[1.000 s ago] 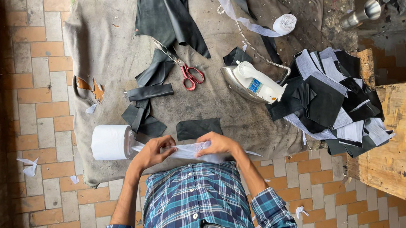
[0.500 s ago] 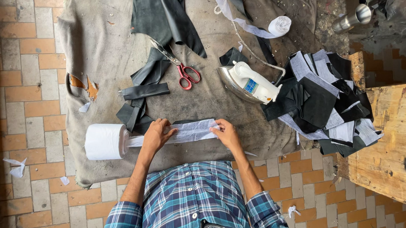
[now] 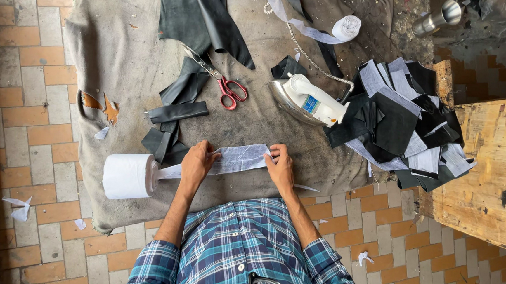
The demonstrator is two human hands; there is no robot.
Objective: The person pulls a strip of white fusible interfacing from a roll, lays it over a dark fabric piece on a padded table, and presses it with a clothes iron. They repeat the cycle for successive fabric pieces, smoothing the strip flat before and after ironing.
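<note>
A white strip of interlining fabric [image 3: 240, 158] runs from a white roll [image 3: 127, 176] at the left across the grey cloth [image 3: 118, 52]. My left hand [image 3: 196, 163] presses flat on the strip near the roll side. My right hand [image 3: 279, 166] pinches the strip's free end. The strip lies stretched between both hands, over a dark piece that is mostly hidden under it.
Red-handled scissors [image 3: 224, 84] lie behind the strip. A white and silver iron [image 3: 308, 100] rests to the right. A heap of black and white cut pieces [image 3: 403, 119] sits further right, beside a wooden block [image 3: 491, 174]. Black strips [image 3: 176, 111] and black fabric [image 3: 199, 13] lie on the cloth.
My hands have moved apart along the strip and drawn more of it off the roll. The strip now lies flatter and longer on the cloth.
</note>
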